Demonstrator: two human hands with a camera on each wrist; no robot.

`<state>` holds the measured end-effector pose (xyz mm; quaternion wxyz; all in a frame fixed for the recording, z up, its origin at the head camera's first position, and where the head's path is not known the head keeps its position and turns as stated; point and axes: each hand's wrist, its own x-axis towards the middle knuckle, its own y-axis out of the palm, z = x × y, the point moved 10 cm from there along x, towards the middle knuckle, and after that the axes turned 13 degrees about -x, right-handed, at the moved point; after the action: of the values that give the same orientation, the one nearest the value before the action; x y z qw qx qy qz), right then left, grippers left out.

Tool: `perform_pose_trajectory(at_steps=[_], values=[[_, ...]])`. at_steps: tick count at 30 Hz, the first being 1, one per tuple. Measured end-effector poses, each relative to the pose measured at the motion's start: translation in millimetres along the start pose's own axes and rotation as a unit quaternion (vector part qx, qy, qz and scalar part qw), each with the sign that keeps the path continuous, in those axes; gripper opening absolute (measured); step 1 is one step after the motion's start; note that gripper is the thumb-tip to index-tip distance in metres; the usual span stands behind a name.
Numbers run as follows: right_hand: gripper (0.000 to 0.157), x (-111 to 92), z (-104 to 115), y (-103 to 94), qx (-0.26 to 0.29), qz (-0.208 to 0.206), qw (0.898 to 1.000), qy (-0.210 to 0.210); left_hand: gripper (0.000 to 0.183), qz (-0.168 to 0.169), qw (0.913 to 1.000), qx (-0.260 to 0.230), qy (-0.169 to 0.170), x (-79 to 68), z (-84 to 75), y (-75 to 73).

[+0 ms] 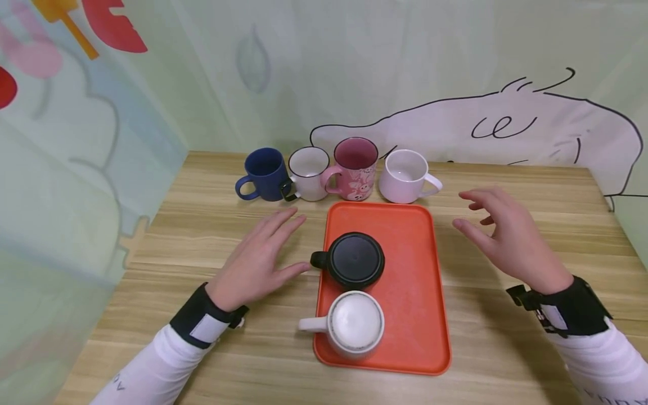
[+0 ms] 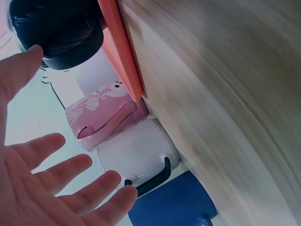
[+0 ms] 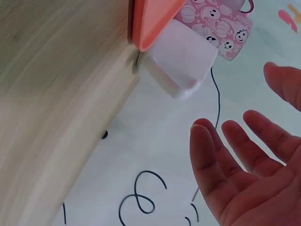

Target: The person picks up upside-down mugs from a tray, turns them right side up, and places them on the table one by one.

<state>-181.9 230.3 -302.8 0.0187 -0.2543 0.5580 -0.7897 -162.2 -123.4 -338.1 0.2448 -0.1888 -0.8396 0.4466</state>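
Note:
On the orange-red tray [image 1: 410, 292] two mugs stand upside down, a black mug [image 1: 356, 260] and, nearer me, a white mug [image 1: 356, 323]. Both handles point left over the tray's edge. My left hand [image 1: 258, 259] hovers left of the tray with fingers spread, its thumb tip right by the black mug's handle. Nothing is in that palm in the left wrist view. To the right of the tray my right hand [image 1: 511, 236] is held up, fingers loosely bent and holding nothing. The pale pink-white mug [image 1: 403, 183] is nearest to it.
Behind the tray, upright in a row, are a blue mug [image 1: 265, 174], a white mug with a black rim and handle [image 1: 310, 174], a pink patterned mug [image 1: 356, 169] and the pale mug. A curtain with drawings [image 1: 430, 67] hangs behind the wooden table [image 1: 202, 202].

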Motion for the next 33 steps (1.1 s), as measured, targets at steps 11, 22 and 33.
perform_pose_trajectory(at_steps=[11,22,33], values=[[0.057,-20,13,-6.0,-0.028,-0.002,0.998,-0.047,0.083,0.019,0.9993,-0.031,-0.006,9.8,-6.5,8.8],[0.061,-40,23,-3.1,-0.08,0.02,0.992,-0.096,0.066,0.045,0.9969,-0.063,0.015,14.1,-16.0,16.9],[0.065,-58,30,0.2,-0.068,0.013,0.991,-0.111,0.034,0.069,0.9931,-0.082,0.048,17.0,-25.6,28.2]])
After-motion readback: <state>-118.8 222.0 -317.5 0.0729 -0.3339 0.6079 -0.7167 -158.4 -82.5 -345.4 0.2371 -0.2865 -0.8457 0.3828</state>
